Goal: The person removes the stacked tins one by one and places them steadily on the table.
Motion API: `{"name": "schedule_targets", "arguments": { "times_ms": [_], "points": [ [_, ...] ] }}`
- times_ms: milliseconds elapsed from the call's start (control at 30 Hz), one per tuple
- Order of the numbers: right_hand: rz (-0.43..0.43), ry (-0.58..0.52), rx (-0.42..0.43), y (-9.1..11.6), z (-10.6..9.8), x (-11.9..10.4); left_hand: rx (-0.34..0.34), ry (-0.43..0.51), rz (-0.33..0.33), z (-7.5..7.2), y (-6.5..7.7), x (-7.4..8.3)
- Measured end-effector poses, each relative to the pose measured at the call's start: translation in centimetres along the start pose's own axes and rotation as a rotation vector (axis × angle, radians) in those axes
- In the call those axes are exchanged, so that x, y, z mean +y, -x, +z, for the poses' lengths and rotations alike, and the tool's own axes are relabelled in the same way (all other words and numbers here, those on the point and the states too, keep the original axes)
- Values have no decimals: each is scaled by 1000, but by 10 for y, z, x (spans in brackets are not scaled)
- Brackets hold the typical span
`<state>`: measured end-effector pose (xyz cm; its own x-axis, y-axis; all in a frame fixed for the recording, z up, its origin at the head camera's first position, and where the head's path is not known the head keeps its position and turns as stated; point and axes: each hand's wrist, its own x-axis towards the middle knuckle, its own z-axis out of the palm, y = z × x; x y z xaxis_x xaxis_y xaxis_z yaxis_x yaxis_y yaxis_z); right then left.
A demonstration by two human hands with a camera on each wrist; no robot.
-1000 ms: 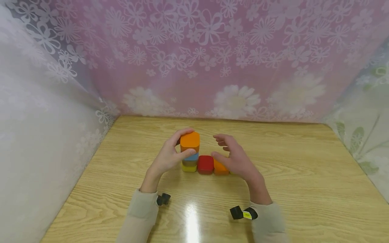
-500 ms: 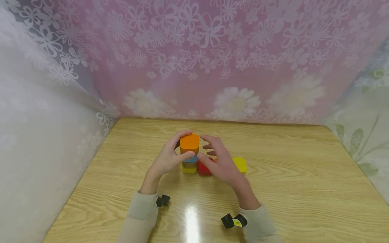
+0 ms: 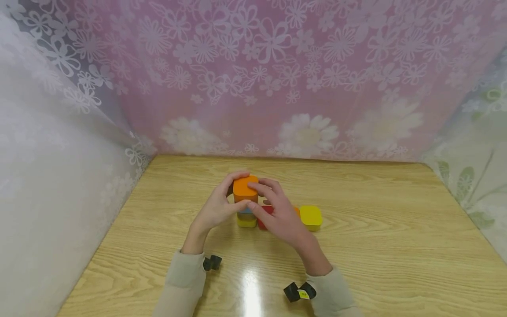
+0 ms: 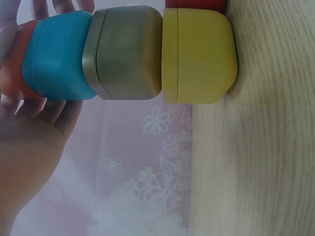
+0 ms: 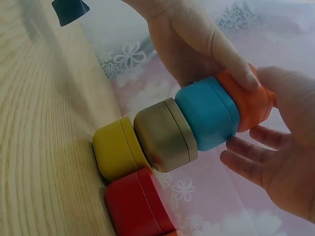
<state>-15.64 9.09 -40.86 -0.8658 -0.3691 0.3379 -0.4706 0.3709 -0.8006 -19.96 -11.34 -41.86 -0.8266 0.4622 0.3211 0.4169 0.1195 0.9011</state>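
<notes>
Four-sided, rounded boxes with seams like lids stand stacked in a tower: a yellow box [image 4: 199, 54] at the bottom, then a gold box [image 4: 128, 54], a blue box [image 4: 61, 54] and an orange box [image 3: 244, 186] on top. My left hand [image 3: 215, 209] grips the orange box from the left, thumb across its front. From the right, my right hand [image 3: 283, 218] curls round the same box, its index finger on the top face and its thumb meeting the left thumb in front. In the right wrist view, its lower fingertips lie close beside the blue box.
Right of the tower, a red box [image 5: 135, 204], a second orange box [image 3: 296, 211] and a second yellow box [image 3: 310, 215] stand in a row on the wooden table [image 3: 376, 246]. The right hand partly hides the row. A floral curtain [image 3: 253, 79] hangs behind the table.
My right hand has moved left from above the row to the tower and now touches the top orange box. My left hand has kept its grip there, and the row's yellow box has come into sight.
</notes>
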Motion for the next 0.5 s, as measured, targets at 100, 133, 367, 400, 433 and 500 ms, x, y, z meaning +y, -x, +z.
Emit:
{"name": "schedule_targets", "arguments": {
  "times_ms": [100,133,367,400,433,500],
  "points": [
    [6,9,-8,0,1,0,-9,6,-1,-1,1,0],
    [4,18,-9,0,1,0,-13,6,-3,-1,1,0],
    [-5,83,-1,-1,3,0,-42,-11,-1,-4,2,2],
    [-10,87,2,-1,3,1,-45,-11,1,-3,2,2],
    [-11,88,5,-1,3,1,-50,-12,6,-3,2,1],
    [-10,92,9,0,4,1,-56,-10,4,-3,3,1]
  ]
}}
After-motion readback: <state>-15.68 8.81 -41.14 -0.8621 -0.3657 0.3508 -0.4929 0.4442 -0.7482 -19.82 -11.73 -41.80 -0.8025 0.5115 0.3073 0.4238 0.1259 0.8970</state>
